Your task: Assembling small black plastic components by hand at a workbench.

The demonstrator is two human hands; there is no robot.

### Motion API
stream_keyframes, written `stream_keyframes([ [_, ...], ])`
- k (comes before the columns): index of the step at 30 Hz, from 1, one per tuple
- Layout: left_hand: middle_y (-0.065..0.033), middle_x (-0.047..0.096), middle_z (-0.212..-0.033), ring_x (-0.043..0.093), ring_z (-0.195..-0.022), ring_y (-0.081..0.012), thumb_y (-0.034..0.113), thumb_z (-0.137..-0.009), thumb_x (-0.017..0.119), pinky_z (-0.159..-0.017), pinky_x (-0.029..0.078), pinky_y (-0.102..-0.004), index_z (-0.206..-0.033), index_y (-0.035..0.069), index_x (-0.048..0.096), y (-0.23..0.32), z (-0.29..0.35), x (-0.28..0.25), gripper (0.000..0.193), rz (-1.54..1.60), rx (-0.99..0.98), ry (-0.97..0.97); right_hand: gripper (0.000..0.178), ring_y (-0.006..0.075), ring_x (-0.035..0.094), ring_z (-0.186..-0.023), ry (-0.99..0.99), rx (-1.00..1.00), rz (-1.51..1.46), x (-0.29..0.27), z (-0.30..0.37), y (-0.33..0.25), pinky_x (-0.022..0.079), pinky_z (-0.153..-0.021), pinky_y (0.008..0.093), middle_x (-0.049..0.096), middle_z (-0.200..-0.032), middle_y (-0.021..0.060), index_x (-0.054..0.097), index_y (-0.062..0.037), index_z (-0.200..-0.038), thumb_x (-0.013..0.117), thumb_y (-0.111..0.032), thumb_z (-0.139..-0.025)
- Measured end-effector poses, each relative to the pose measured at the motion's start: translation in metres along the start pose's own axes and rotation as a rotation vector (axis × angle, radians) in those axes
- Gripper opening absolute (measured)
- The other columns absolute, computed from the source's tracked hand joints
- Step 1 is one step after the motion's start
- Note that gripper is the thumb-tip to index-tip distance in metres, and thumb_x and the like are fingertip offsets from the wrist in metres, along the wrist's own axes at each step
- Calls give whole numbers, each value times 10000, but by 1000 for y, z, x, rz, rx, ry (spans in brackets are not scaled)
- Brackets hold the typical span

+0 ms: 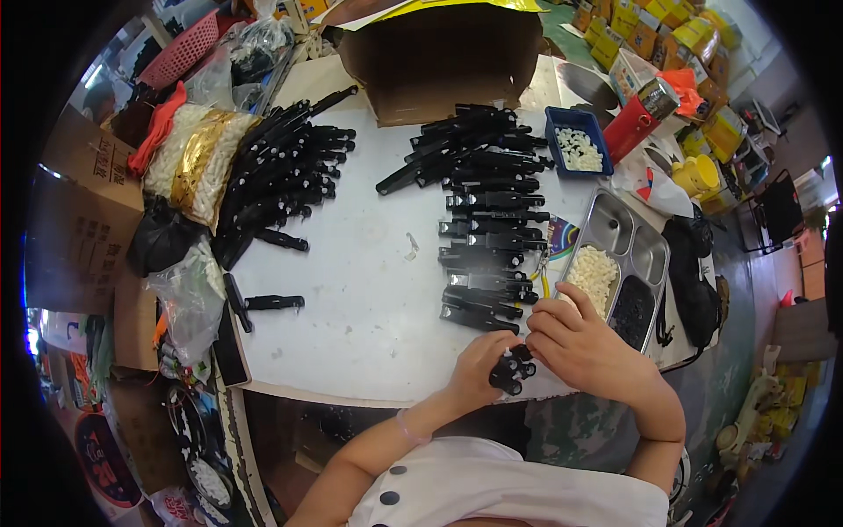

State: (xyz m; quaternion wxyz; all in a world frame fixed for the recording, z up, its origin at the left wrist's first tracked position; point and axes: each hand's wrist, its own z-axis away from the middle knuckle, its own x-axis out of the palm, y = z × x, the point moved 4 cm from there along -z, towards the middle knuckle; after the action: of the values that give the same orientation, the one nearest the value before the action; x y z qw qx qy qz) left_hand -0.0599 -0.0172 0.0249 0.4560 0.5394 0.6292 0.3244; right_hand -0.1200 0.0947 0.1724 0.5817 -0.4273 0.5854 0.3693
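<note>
My left hand [479,367] is wrapped round a few short-looking black parts [511,372], seen end-on at the table's near edge. Close beside it, my right hand [575,341] has its fingers bent and its fingertips at the top of those parts; whatever is between the fingertips is hidden. Just beyond my hands, a column of long black handle-like pieces [492,237] lies side by side, some with shiny metal faces. A steel compartment tray [664,255] stands by my right hand, holding small cream-white pieces [595,270] and small black pieces [630,312].
More black pieces [285,162] are heaped at the left, beside a bag of white parts [189,158]. An open cardboard box [439,66] stands at the back. A blue bin [562,119], a red flask [634,123] and yellow-handled pliers [545,283] are on the right.
</note>
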Motion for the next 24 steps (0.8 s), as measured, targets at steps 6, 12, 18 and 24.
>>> stream_keyframes([
  [6, -135, 566, -1147, 569, -1008, -351, -3, -569, 725, -840, 472, -407, -1193, 71, 526, -4, 1, 2, 659, 0, -6, 6, 203, 223, 486, -1115, -60, -18, 224, -3, -5, -16, 292, -1088, 477, 552, -1021, 54, 621, -23, -919, 586, -123, -746],
  [12, -140, 556, -1153, 564, -1011, -361, -6, -551, 725, -846, 467, -417, -1191, 78, 529, -2, 3, 1, 676, -29, 64, 9, 242, 211, 497, -1092, 85, -27, 32, 3, 25, -11, 336, -1057, 500, 568, -1004, 8, 678, -94, -916, 640, -102, -677],
  [18, -137, 558, -1148, 568, -1010, -350, 60, -544, 767, -847, 474, -411, -1188, 81, 520, -1, 3, -1, 690, -68, 85, -41, 306, 199, 493, -1085, 229, 176, -61, 10, 43, -3, 358, -1032, 508, 566, -1039, -23, 700, -210, -942, 675, -83, -664],
  [24, -133, 547, -1160, 549, -1022, -363, 36, -475, 761, -863, 454, -425, -1192, 87, 519, -4, 1, 3, 758, -9, 62, -79, 355, 228, 492, -1102, 190, 179, 8, 14, 43, 2, 365, -1019, 509, 565, -1042, -7, 707, -254, -920, 667, -52, -630],
])
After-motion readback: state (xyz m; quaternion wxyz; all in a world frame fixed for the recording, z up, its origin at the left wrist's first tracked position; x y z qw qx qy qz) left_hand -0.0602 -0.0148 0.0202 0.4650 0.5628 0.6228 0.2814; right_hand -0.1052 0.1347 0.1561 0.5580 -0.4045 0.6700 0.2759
